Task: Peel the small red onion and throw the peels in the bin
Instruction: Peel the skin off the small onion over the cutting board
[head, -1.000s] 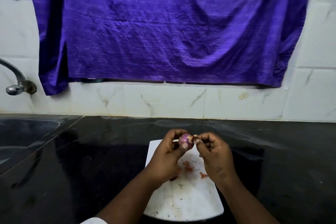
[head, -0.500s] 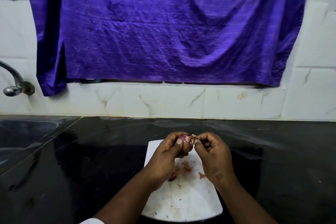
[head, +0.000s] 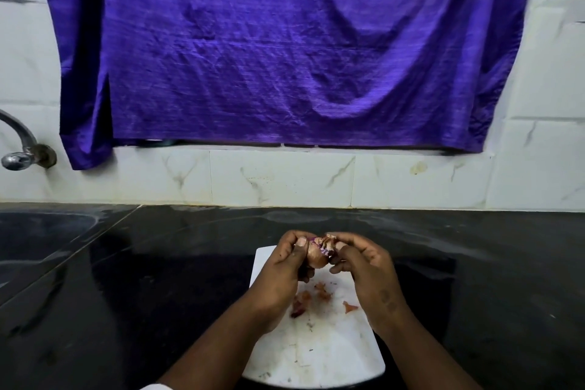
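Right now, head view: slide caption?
Left hand holds a small red onion, right hand pinches its skin, over a white cutting board with peel scraps.

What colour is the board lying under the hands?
White, with faint marks; the board shows best in the head view.

Glossy black stone countertop (head: 158, 294), streaky reflections. White cutting board (head: 316, 358) lies flat on it at front centre, with a scuffed, stained surface. A few reddish onion peel scraps (head: 323, 293) sit loose on the board's middle. Sink basin (head: 41, 231) is set into the counter at far left.
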Action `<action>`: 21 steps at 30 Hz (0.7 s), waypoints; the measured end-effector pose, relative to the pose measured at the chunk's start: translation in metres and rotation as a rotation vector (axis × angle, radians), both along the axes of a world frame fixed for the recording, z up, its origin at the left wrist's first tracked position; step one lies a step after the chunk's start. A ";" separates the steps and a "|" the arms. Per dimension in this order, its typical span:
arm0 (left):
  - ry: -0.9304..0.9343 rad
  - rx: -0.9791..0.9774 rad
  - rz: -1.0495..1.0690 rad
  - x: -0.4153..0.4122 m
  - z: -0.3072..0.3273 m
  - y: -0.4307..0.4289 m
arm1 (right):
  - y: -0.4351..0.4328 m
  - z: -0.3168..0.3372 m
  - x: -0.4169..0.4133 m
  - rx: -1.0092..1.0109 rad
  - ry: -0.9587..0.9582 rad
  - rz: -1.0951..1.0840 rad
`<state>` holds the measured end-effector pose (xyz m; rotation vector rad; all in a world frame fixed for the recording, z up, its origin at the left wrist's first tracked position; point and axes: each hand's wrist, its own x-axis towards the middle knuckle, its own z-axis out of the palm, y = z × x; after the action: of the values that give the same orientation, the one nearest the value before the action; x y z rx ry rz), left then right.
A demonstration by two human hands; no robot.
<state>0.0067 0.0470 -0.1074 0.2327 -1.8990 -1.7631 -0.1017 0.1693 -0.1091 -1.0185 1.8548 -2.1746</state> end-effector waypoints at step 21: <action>-0.020 0.151 -0.079 0.003 0.007 0.005 | 0.002 -0.006 -0.005 -0.005 0.034 0.039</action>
<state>0.0093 0.0517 -0.1003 0.2332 -1.8135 -1.9664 -0.1062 0.1709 -0.1147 -1.0902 1.8288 -2.1550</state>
